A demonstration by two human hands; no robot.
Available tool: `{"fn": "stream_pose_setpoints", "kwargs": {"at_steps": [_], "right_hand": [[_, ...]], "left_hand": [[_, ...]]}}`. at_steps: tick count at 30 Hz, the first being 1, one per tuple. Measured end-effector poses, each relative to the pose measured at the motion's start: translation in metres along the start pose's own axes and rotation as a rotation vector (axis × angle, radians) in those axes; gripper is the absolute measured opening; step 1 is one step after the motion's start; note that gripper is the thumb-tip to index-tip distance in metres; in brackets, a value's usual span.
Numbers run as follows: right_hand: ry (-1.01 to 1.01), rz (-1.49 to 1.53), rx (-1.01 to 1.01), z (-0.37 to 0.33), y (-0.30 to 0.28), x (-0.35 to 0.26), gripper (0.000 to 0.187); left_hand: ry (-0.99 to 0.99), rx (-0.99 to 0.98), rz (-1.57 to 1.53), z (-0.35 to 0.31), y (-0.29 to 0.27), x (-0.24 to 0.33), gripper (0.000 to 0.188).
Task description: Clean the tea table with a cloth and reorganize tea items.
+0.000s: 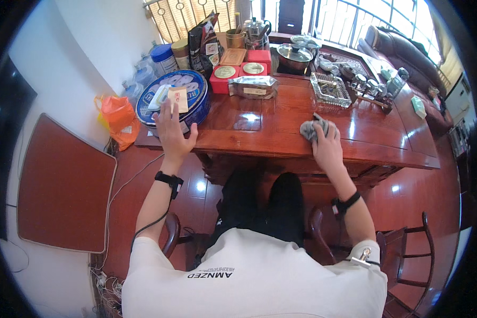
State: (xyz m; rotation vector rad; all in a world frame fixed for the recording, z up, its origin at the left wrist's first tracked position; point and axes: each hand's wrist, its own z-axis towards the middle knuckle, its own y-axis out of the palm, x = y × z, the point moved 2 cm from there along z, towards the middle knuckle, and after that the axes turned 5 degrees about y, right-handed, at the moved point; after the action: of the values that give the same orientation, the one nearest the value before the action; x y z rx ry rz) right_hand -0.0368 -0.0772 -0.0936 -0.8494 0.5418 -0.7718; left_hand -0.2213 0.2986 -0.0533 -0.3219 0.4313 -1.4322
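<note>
Right hand (327,146) is closing its fingers over a bunched grey cloth (307,130), pressing it near the front edge of the polished red-brown wooden table (273,119); the bunching is probably keeping the soft fabric within one grasp. How tightly the fingertips are gripping, I cannot tell. Left hand (176,132) is hovering or resting at the near side of a large round blue metal tin (202,100), fingers extended, thumb spreading away, apparently gripping nothing; contact is unclear from above. A small cream paper packet (180,99) is lying on the tin's lid, the flat top seemingly serving as a shelf. Farther back, a silver foil packet (253,87) is lying before two red square boxes (223,84), and a square clear-glass tray (335,100) is sitting beyond the cloth; this grouping is likely leaving the front strip within easy reach.
</note>
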Motion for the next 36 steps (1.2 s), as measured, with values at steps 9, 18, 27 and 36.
{"fn": "stream_pose_setpoints", "kwargs": {"at_steps": [9, 18, 27, 36], "right_hand": [[0.008, 0.101, 0.001, -0.028, -0.031, -0.009, 0.049], [-0.009, 0.148, -0.039, -0.027, -0.032, -0.009, 0.049], [-0.15, 0.198, -0.149, -0.012, -0.032, -0.039, 0.047], [-0.149, 0.054, -0.442, 0.072, 0.02, -0.056, 0.047]], "left_hand": [[0.247, -0.329, -0.241, 0.102, 0.117, 0.069, 0.074], [0.382, -0.412, -0.144, 0.107, 0.159, 0.082, 0.059], [0.406, -0.383, -0.233, 0.078, 0.083, 0.079, 0.049], [0.104, -0.347, -0.46, -0.01, 0.042, 0.064, 0.051]]}}
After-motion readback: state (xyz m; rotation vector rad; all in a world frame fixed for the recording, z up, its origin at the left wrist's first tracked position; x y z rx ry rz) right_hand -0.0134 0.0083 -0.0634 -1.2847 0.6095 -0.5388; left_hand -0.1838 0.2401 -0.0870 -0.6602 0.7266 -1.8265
